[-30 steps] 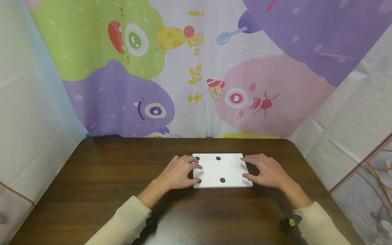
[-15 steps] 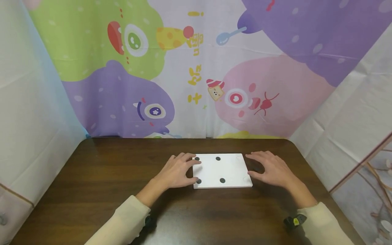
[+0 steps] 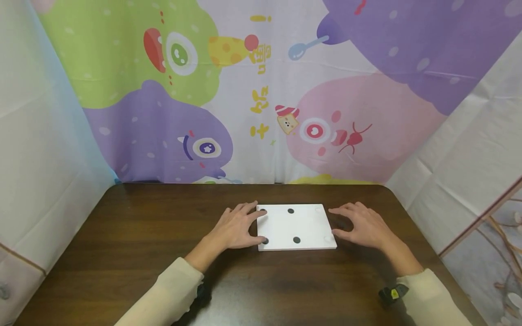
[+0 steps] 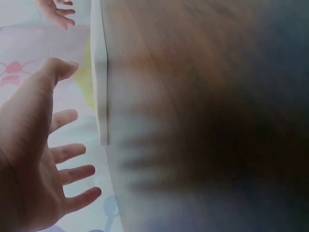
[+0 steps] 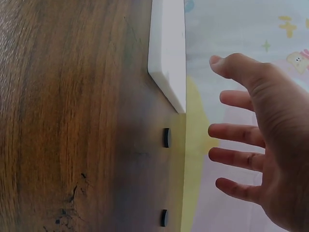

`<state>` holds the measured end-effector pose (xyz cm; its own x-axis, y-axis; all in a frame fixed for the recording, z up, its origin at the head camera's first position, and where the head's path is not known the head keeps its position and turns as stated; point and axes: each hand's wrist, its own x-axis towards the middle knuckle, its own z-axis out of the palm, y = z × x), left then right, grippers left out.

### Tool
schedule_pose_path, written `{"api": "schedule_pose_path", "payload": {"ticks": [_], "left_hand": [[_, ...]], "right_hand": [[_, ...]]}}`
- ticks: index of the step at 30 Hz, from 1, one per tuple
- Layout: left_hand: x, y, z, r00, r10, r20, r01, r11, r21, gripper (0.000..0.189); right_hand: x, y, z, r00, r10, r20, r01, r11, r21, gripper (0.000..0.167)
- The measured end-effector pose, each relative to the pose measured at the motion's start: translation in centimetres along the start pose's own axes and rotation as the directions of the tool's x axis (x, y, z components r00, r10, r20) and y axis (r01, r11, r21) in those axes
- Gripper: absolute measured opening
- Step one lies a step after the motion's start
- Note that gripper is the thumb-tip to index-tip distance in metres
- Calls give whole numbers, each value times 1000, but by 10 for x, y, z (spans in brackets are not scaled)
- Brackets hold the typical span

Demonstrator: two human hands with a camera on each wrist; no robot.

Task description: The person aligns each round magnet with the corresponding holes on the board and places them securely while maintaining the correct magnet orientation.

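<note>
A white rectangular board (image 3: pixel 311 224) lies flat on the table, with several round black discs (image 3: pixel 297 240) on its left and middle parts. Two faint pale circles mark its right end. My left hand (image 3: pixel 238 227) hovers over the board's left end, fingers spread and holding nothing; in the head view its thumb and index finger overlap two of the discs. In the right wrist view, my right hand (image 5: pixel 270 137) has its fingers spread and nothing in them. It is just off the board's right edge, near two small black discs (image 5: pixel 167 137) standing on the tabletop.
The dark wooden table (image 3: pixel 122 253) runs back to a cartoon-printed curtain (image 3: pixel 253 90). Pale cloth hangs at both sides. A dark strap with a yellow patch (image 3: pixel 393 294) sits at the right sleeve's cuff.
My right hand has drawn back to the right from the board's right end, uncovering the pale circles. The left hand has shifted only slightly, and the board has stayed put.
</note>
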<state>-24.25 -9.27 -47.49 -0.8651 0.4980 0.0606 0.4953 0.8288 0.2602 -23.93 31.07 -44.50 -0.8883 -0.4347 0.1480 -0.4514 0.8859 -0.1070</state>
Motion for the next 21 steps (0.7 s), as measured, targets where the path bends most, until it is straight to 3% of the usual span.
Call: {"api": "schedule_pose_path", "payload": {"ticks": [21], "left_hand": [[7, -2, 4, 994, -59, 93, 60, 998, -11, 84]], "right_hand": [[0, 10, 8, 998, -10, 55, 13, 998, -57, 45]]}}
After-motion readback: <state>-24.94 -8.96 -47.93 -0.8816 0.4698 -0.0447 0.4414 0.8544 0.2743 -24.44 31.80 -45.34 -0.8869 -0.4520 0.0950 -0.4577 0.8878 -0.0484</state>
